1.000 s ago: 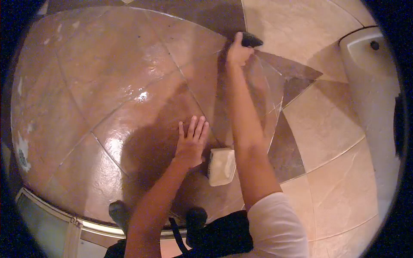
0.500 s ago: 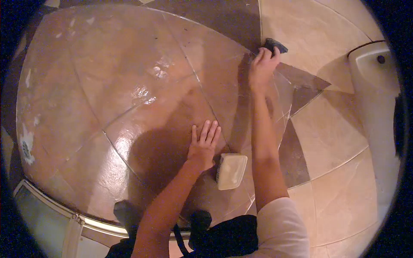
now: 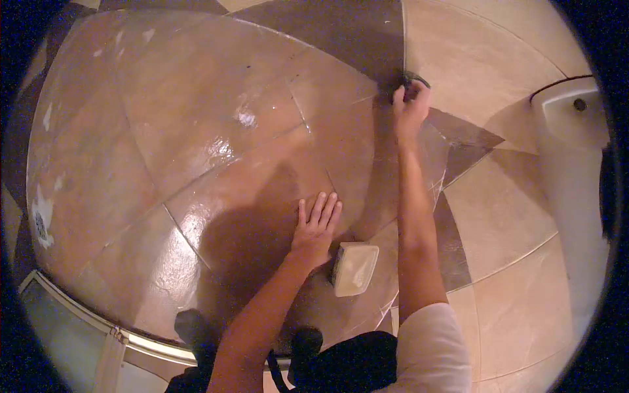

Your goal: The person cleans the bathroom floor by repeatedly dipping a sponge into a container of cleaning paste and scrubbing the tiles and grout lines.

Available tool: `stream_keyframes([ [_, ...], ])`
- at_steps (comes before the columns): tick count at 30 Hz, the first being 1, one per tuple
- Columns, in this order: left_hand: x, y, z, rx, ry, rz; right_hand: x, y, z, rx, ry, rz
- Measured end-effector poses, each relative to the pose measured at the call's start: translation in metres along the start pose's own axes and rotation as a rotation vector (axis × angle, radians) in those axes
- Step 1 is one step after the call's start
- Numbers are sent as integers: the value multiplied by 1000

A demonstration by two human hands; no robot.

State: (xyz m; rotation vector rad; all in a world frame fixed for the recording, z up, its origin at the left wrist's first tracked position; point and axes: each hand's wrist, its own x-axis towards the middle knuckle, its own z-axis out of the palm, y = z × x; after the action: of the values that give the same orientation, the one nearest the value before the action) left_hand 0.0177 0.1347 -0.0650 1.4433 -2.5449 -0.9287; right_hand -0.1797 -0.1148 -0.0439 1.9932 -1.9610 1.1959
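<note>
close to the body, along the bottom edge, dark clothing [image 3: 357, 360] and a white sleeve [image 3: 432, 347]; off to the left, a metal-edged frame [image 3: 78, 298]. just ahead, between the two forearms, a pale tub [image 3: 356, 270] on the tiled floor [image 3: 177, 85], near the left wrist, probably set there for easy reach from either side. hard to tell whether lidded or turned over. beside the tub and slightly farther forward, the left hand [image 3: 317, 229], palm down on the tiles, fingers straight and a little spread, with nothing held; most likely a prop for body weight. behind it, a forearm on a slant, up and to the right. well out ahead, at the end of a nearly straight arm, the right hand [image 3: 411, 114], curled around a dark block [image 3: 417, 80] at the border of dark and light tiles. probably so gripped for firm pressure at full stretch; exact kind of block hidden by the fingers. far to the right, a white fixture [image 3: 563, 144] with a dark hole [image 3: 580, 104].
</note>
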Motion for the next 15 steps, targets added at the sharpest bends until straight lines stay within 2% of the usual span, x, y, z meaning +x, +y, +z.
stream_keyframes([
  [3, 1, 1, -1, 13, -29, 3, -16, -37, 18, 16, -313, -113],
  [4, 2, 2, -1, 37, -24, 4, -28, -57, 35, 168, -418, -72],
  [5, 4, 2, -3, 35, -25, 5, -37, -84, 49, 205, -612, -15],
  [6, 5, 3, -9, 20, -76, 5, -50, -91, 78, 205, -576, -393],
  [7, 5, 3, -12, 7, -126, 7, -64, -105, 106, 331, -496, -450],
  [8, 3, 1, 13, 5, -125, 16, -76, -131, 133, 451, -576, -280],
  [10, -1, -5, 78, -38, 70, 98, -85, -180, 167, 408, -447, -435],
  [11, 3, -3, 60, -32, 71, 108, -75, -187, 153, 402, -437, -433],
  [12, 8, -2, 42, 28, -172, 70, -66, -192, 137, 361, -511, -450],
  [13, 8, -1, 24, 58, -291, 46, -58, -193, 123, 322, -589, -470],
  [14, 9, -1, 6, 90, -410, 25, -63, -142, 151, 371, -459, -576],
  [15, 7, 1, -5, 49, -264, 22, -62, -111, 128, 439, -393, -362],
])
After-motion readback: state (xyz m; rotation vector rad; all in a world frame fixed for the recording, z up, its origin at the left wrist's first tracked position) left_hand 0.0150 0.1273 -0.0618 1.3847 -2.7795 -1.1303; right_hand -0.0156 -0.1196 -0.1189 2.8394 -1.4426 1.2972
